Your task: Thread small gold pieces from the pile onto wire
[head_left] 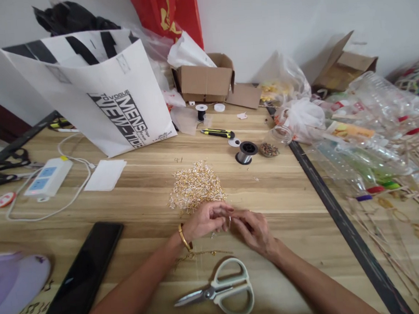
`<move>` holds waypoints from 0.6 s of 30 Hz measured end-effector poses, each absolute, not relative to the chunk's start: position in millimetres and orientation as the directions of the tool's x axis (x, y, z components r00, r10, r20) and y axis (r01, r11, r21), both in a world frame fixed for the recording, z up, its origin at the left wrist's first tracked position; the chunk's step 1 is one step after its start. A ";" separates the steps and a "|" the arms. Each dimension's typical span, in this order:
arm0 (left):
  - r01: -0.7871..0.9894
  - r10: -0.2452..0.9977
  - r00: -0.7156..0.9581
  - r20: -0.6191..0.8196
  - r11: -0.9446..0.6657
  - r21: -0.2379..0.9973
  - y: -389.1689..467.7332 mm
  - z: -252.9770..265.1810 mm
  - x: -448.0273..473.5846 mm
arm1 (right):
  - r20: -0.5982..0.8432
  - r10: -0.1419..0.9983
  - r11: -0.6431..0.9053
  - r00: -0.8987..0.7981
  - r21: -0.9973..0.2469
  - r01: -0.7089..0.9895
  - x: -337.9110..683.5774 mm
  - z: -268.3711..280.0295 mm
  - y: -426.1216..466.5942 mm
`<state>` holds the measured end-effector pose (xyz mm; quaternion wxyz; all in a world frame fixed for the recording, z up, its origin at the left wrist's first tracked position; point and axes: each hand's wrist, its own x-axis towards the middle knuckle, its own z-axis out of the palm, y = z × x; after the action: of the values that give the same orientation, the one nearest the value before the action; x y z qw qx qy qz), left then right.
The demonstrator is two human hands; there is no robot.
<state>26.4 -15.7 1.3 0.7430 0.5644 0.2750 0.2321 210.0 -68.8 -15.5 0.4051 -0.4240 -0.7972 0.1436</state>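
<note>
My left hand [207,220], with a gold bracelet [183,237] on its wrist, is closed with curled fingers just in front of a pile of tiny gold and clear bead-like pieces [197,186]. Fingertip to fingertip with it, my right hand [254,228] is closed in a pinch. Something small and pale shows between the two hands, too small to name. A thin gold chain [213,252] lies on the table below my hands. Nearer to me, scissors [223,289] with pale handles point left, their blades almost together.
A black phone [85,271], a white power strip [47,178] and white paper [105,175] lie left. Behind the pile are a utility knife [218,133], a wire spool [246,153] and a large white bag [99,93]. Plastic bottles [361,150] crowd the right, beyond a black edge strip.
</note>
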 end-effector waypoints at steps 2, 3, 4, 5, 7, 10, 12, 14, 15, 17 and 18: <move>-0.045 0.646 0.748 -0.152 0.278 0.959 -15.8 1.5 26.6 | 0.519 0.801 0.587 -0.300 -0.578 0.566 210.2 -17.5 -68.7; -0.045 0.647 0.746 -0.156 0.283 0.958 -15.8 1.8 26.8 | 0.514 0.805 0.580 -0.296 -0.579 0.573 210.5 -18.8 -68.7; -0.039 0.653 0.740 -0.163 0.284 0.958 -15.8 2.3 27.1 | 0.507 0.811 0.573 -0.293 -0.581 0.578 210.8 -20.0 -68.8; -0.028 0.663 0.728 -0.172 0.280 0.960 -15.7 2.8 27.4 | 0.498 0.816 0.565 -0.293 -0.585 0.582 211.1 -21.1 -68.9; 0.004 0.689 0.700 -0.186 0.257 0.966 -15.4 3.5 27.7 | 0.483 0.826 0.552 -0.289 -0.593 0.586 211.5 -22.4 -69.2; 0.038 0.715 0.677 -0.176 0.205 0.978 -14.7 4.2 27.4 | 0.460 0.841 0.532 -0.284 -0.608 0.590 211.2 -22.2 -69.4; 0.043 0.721 0.675 -0.157 0.175 0.984 -14.2 5.2 26.7 | 0.450 0.848 0.522 -0.280 -0.614 0.592 210.6 -21.5 -69.5; 0.047 0.721 0.678 -0.145 0.154 0.987 -13.8 6.8 25.8 | 0.444 0.853 0.515 -0.275 -0.624 0.588 210.0 -21.2 -69.3; 0.054 0.721 0.678 -0.143 0.145 0.988 -13.6 7.6 25.3 | 0.442 0.854 0.512 -0.273 -0.628 0.586 209.8 -21.1 -69.2; 0.070 0.722 0.677 -0.143 0.130 0.989 -13.4 8.8 24.5 | 0.436 0.859 0.506 -0.269 -0.636 0.583 209.5 -20.7 -69.0; 0.077 0.723 0.676 -0.142 0.122 0.990 -13.3 8.9 24.1 | 0.434 0.860 0.504 -0.268 -0.638 0.582 209.3 -20.4 -68.8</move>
<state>24.1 -13.3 8.9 0.6756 0.6178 0.3235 0.2392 209.3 -68.8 -20.4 0.3872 -0.4647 -0.7758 0.1795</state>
